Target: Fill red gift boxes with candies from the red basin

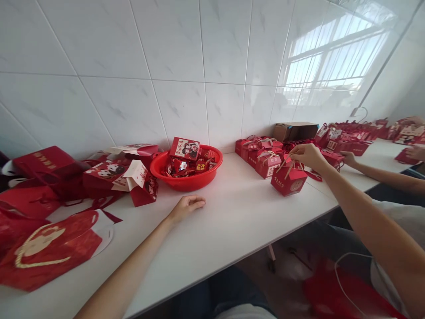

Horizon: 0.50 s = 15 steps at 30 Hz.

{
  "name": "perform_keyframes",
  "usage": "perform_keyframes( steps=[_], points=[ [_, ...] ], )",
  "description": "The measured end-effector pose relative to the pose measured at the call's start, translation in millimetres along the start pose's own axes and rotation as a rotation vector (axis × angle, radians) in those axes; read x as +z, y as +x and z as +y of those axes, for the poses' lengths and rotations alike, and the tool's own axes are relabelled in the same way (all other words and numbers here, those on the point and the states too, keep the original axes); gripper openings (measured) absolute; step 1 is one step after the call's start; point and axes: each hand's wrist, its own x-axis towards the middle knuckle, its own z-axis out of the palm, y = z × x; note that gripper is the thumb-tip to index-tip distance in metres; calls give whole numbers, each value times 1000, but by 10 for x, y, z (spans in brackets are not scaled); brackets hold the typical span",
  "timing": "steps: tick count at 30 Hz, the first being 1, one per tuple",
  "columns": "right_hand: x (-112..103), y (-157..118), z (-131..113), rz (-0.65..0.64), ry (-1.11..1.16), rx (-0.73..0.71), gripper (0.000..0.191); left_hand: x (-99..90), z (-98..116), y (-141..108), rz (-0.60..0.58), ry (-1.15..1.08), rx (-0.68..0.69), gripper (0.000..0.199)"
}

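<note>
My right hand (307,156) reaches out to the right and pinches the thin cord handle of a small red gift box (289,180). The box is faceted, with gold print, and sits at or just above the white table (229,217). My left hand (190,207) rests on the table with its fingers loosely curled together, and nothing shows in them. Just behind it stands a red plastic basin (195,180) full of wrapped sweets (186,166), with a printed red box (185,148) lying on top.
Red gift boxes (109,175) and a red bag with a rope handle (56,248) crowd the left. Tied gift boxes (265,161) and an open cardboard carton (295,131) stand by the tiled wall. At right, a co-worker's hand (349,158) is near more boxes (357,144).
</note>
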Motion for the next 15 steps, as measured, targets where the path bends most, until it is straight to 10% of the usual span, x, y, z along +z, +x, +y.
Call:
perform_keyframes(
  steps=[15],
  points=[
    [-20,412,340,136,-68,219,22,-14,57,-33,-52,53,-8,43]
  ],
)
